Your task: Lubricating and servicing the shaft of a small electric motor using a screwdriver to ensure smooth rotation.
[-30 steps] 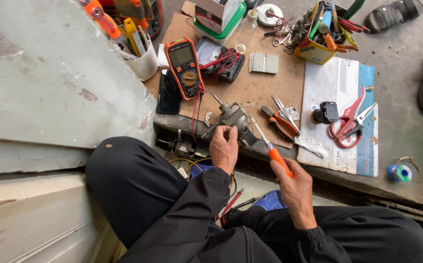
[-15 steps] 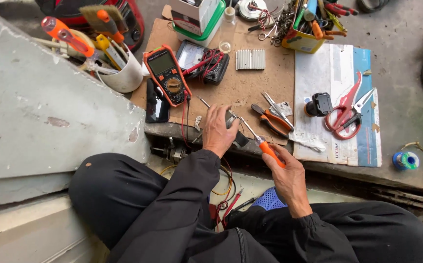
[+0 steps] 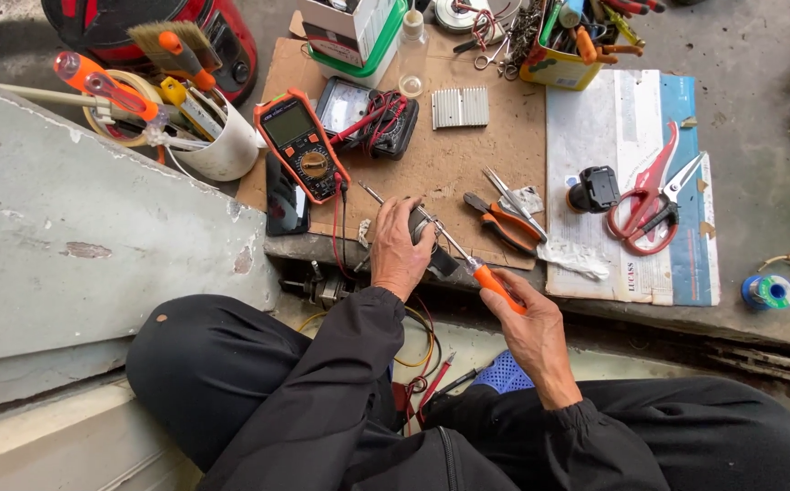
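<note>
The left hand (image 3: 401, 247) was clenched over a small dark motor-like part (image 3: 424, 225) at the near edge of the tabletop (image 3: 504, 145), holding it down on the brown cardboard. The right hand (image 3: 529, 329) was closed around the orange handle of a screwdriver (image 3: 467, 259), whose thin shaft ran up and left, with its tip beyond the held part, near the multimeter's leads. Whether the shaft was seated in a screw could not be told, since the fingers covered most of the part.

Judging by this, the work on the part looked to be mid-way: it was gripped and the tool applied, but nothing lay visibly removed or opened beside it.

Just left of the hands stood an orange multimeter (image 3: 302, 145), its red lead trailing down past the edge. To the right lay orange-handled pliers (image 3: 502, 223), then red shears (image 3: 651, 195) on a printed sheet. A white cup (image 3: 222, 150) stuffed with tools stood at far left.
</note>
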